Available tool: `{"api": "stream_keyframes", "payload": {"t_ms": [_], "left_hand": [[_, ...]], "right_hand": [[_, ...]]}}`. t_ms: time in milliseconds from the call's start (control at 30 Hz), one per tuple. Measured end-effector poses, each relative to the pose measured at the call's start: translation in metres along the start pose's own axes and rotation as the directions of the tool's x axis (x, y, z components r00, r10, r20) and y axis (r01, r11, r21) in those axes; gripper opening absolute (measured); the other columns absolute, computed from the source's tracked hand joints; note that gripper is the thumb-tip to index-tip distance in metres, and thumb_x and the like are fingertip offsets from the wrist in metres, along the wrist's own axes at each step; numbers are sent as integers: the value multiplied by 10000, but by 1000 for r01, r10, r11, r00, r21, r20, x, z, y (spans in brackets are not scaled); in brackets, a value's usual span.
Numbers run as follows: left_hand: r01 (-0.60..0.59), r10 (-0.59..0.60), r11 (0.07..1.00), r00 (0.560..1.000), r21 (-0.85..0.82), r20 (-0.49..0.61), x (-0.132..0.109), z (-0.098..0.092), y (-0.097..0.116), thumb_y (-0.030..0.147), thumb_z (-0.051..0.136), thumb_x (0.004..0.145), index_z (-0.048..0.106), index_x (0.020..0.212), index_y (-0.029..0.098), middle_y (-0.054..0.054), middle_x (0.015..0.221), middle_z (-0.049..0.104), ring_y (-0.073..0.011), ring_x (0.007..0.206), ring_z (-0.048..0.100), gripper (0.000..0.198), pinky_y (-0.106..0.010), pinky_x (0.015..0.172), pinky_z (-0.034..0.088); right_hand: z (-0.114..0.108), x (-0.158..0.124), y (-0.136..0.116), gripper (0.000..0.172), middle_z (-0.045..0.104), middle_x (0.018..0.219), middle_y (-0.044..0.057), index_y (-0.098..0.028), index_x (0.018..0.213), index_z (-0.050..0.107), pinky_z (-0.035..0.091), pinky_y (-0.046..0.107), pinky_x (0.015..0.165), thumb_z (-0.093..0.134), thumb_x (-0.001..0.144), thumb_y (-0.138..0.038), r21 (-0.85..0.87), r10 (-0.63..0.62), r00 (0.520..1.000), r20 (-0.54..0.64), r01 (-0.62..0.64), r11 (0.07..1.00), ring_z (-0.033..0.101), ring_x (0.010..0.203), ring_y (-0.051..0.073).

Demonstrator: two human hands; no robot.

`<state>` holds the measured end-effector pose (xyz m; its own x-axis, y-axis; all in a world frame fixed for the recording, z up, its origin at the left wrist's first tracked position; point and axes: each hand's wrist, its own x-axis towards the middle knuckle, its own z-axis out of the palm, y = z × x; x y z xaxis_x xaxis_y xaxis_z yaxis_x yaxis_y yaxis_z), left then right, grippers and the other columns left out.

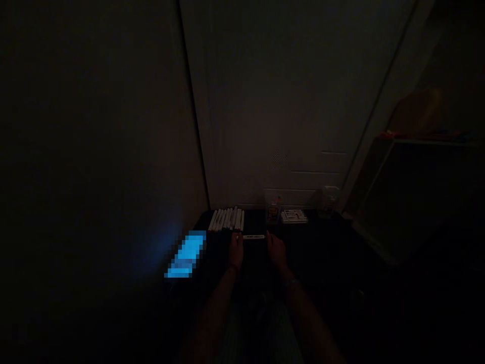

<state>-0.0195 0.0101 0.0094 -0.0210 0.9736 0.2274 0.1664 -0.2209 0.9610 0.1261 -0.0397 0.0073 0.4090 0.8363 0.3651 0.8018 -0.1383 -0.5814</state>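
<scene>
The scene is very dark. My left hand and my right hand hold a white marker pen level between them, one hand pinching each end, above a dark table. Just beyond it, a row of several white marker pens lies side by side on the table. The fingers of both hands look closed on the pen's ends.
A glowing blue screen lies at the left of the table. A small clear container, a flat printed box and a jar stand at the back. A dark cabinet rises on the right; walls enclose the corner.
</scene>
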Motion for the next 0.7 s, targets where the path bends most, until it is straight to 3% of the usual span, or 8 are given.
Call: {"api": "stream_keyframes", "payload": {"t_ms": [267, 467, 700], "left_hand": [[-28, 28, 1000, 999, -11, 25, 1, 1, -1, 407, 379, 792, 520, 960, 186, -41, 894, 593, -150, 839, 537, 311, -266, 756, 405], [14, -15, 1000, 1000, -20, -17, -1, 0, 7, 399, 395, 785, 532, 949, 190, -33, 836, 599, -158, 822, 540, 299, -269, 735, 414], [-17, 17, 1000, 1000, -18, 1, 1, 2, 1, 404, 377, 788, 525, 922, 177, -25, 808, 578, -147, 783, 530, 301, -267, 720, 415]], "right_hand": [[-3, -1, -3, 506, 627, 782, 56, -196, 868, 568, 305, 204, 558, 164, 873, -502, 32, 63, 997, -35, -62, 998, 578, 696, 136], [-5, -2, -7, 502, 625, 761, 74, -181, 802, 587, 310, 209, 567, 209, 864, -507, 20, 101, 994, -34, -100, 995, 581, 709, 142], [-2, -2, -3, 494, 613, 723, 58, -187, 766, 561, 309, 208, 559, 214, 852, -527, 65, 83, 994, -66, -79, 995, 572, 678, 136]]}}
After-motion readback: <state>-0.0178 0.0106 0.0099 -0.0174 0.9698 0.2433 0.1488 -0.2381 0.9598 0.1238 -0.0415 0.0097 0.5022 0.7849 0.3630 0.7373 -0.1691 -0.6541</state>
